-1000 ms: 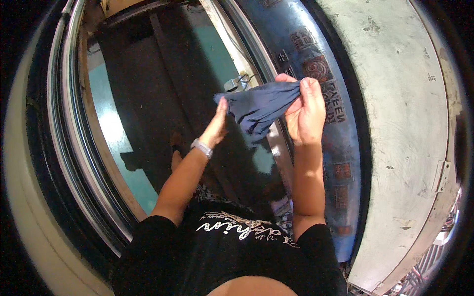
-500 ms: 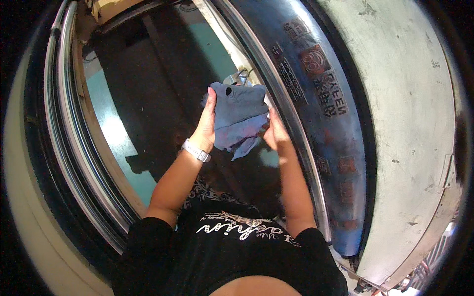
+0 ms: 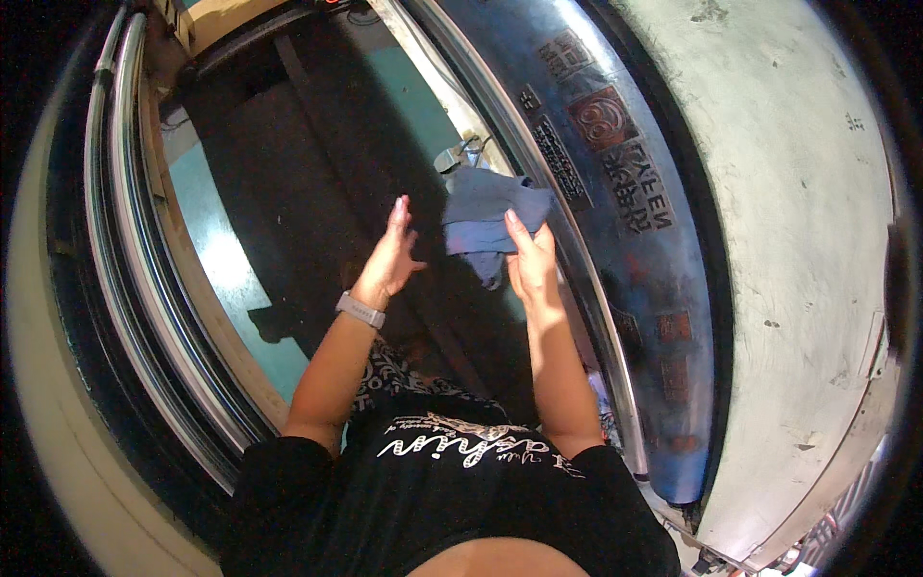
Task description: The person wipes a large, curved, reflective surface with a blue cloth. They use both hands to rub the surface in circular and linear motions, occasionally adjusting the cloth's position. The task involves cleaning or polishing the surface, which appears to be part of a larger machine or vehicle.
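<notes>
A crumpled blue cloth (image 3: 484,213) hangs in front of me at chest height. My right hand (image 3: 531,262) holds it by its lower right edge, with the fingers stretched up along the fabric. To the left of the cloth and a little apart from it is my left hand (image 3: 392,256), with nothing in it. Its fingers are spread and the palm is turned toward the cloth. There is a grey band on my left wrist (image 3: 361,310).
A shiny dark blue curved panel (image 3: 615,221) with printed labels runs along the right, just behind the cloth, beside a pale rough wall (image 3: 798,240). A small metal fitting (image 3: 460,154) sits above the cloth. Below lie a teal floor (image 3: 216,260) and a dark mat (image 3: 298,183); chrome rails (image 3: 135,269) curve along the left.
Both hands held the cloth together half a second ago. Now my left hand has let go and moved left with its fingers spread, while my right hand still has the cloth, which has shifted right.
</notes>
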### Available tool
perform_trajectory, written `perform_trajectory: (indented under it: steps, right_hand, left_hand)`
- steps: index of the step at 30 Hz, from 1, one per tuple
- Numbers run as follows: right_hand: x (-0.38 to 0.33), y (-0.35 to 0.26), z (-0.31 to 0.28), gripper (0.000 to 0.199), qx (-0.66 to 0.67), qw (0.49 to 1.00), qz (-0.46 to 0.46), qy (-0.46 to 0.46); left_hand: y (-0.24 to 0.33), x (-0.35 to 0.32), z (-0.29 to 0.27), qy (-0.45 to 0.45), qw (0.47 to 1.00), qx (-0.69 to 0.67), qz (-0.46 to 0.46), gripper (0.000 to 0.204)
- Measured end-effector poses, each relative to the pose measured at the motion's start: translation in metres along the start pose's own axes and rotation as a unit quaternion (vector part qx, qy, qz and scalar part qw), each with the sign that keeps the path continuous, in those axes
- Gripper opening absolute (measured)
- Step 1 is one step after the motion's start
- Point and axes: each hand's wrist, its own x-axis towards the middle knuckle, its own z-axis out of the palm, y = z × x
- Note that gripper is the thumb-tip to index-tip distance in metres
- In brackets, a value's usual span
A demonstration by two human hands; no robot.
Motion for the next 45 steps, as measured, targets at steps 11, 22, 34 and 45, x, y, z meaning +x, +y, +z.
perform_trajectory:
  steps: [11, 22, 34, 45]
  right_hand:
    - [0.02, 0.031, -0.014, 0.063, -0.509, 0.856, -0.09, 0.013]
    - [-0.024, 0.042, -0.079, 0.037, -0.228, 0.969, -0.029, 0.096]
    - [-0.119, 0.131, -0.121, 0.036, -0.209, 0.976, 0.057, -0.007]
    - [-0.153, 0.108, -0.144, 0.033, -0.349, 0.923, 0.157, -0.024]
  left_hand:
    - [-0.022, 0.014, 0.034, -0.23, 0.921, -0.315, -0.02, 0.084]
    - [0.101, 0.048, 0.132, -0.055, 0.953, -0.082, 0.285, 0.044]
    - [-0.025, 0.004, 0.272, -0.145, 0.665, 0.52, 0.516, 0.037]
    - [0.107, 0.094, 0.244, 0.149, 0.506, 0.46, 0.715, 0.041]
